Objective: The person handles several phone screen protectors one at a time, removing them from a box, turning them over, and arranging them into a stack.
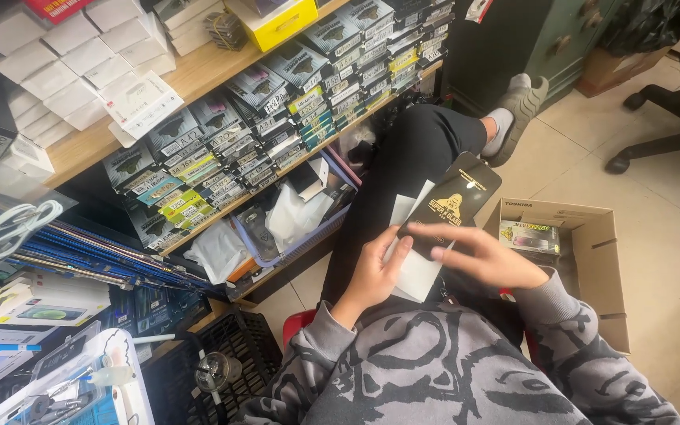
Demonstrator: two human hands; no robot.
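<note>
Wooden shelving (198,75), upper left: top board stacked with white boxes (64,47) and a yellow box (277,22) at its right end; lower board packed edge to edge with upright rows of flat grey retail packs (277,102). Open cardboard box (592,260), on the tiled floor at right, a small printed carton (530,236) inside by its far wall. Lilac plastic basket (308,232), under the shelving's lower edge, filled with white bags. Black flat package (454,201) with gold print, over the person's lap, centre frame: held together with white sheets (415,267) beneath it. Left hand (371,275): closed on the sheets' left edge. Right hand (485,256): fingers laid flat across the package's near end, thumb hidden, so firmness of hold cannot be told.
</note>
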